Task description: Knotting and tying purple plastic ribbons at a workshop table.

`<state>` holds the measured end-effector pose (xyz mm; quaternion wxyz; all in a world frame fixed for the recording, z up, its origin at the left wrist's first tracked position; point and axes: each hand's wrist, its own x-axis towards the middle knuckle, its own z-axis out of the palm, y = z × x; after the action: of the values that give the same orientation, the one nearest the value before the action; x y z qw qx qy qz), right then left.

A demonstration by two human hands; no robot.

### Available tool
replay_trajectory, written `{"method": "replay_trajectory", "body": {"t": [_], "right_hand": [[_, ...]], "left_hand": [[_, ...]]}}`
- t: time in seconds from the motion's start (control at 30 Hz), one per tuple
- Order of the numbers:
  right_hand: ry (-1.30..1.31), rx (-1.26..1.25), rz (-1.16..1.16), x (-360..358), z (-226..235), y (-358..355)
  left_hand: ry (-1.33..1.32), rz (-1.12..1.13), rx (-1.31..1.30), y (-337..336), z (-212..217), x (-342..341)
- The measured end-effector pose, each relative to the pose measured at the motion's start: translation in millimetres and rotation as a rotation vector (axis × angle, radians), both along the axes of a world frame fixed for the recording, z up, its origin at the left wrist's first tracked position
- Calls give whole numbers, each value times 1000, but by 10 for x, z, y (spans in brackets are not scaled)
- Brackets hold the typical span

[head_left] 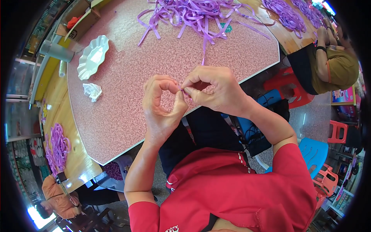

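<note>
My left hand (160,102) and my right hand (218,87) meet over the near edge of the pink speckled table (119,112). Thumb and forefinger of each are pinched together on a small dark-purple bit of a purple ribbon strap (204,54). The fingers cover most of that bit, so its exact shape is hidden. From behind my right hand the strap runs away to a tangled heap of purple straps (193,17) at the far side of the table.
At the left lie a scalloped white dish (92,58) and crumpled white tissue (92,92); a grey cylinder (57,51) stands behind. More purple straps (58,149) lie on wooden tables. Two other people sit nearby, at right (336,67) and lower left (62,197). Red stools (290,87) stand right.
</note>
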<state>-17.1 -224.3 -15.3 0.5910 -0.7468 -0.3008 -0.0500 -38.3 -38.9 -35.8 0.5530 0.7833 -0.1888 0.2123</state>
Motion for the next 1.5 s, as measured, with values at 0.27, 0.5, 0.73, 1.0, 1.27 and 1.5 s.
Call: {"method": "replay_trajectory", "body": {"t": [0.27,0.5,0.73,1.0,1.27,1.5], "right_hand": [[-684,-373,-113,70,95,-32],[-712,-345,-120,145,24,-6],[-466,-110,-78,127,-85,17],[687,356,263,47,-103,-29],[132,71,36,-10,-53,-5],[-708,-281,-165,78,-32,-16]], "left_hand": [[3,54,244,31,133,1],[45,31,209,11,128,14],[-158,78,215,-1,28,34],[250,-286,-373,11,-44,-14],[117,-105,-101,10,17,-6],[23,43,176,11,75,0]]}}
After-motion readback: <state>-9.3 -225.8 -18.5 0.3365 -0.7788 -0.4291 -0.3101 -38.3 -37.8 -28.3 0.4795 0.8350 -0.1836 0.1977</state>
